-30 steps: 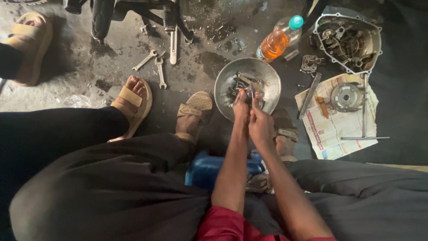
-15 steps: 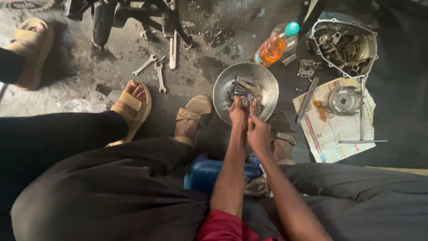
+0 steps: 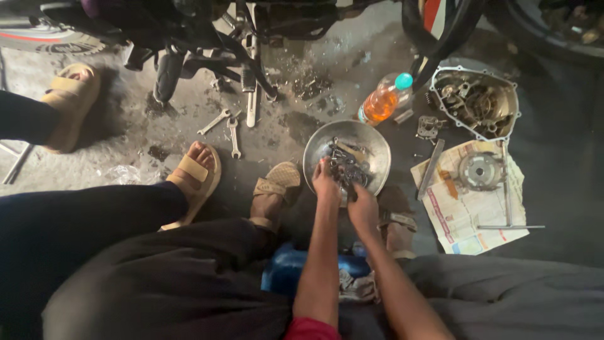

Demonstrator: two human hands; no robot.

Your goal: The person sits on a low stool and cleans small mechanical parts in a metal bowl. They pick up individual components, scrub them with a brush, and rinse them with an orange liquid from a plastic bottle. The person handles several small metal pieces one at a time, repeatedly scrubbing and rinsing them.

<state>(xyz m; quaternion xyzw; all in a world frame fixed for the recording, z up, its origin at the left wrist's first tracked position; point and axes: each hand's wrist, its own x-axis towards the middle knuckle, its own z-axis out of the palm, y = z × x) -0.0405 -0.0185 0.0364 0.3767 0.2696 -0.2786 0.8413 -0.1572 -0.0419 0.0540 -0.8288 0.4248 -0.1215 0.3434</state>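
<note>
Grimy floor, dented steel bowl (image 3: 371,135) of greasy parts (image 3: 347,165)

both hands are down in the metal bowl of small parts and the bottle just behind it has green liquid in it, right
Not quite: the liquid is orange, not green. The head view shows the left hand and right hand at the metal bowl of small parts, and the plastic bottle just behind it holds orange liquid under a teal cap.
</note>
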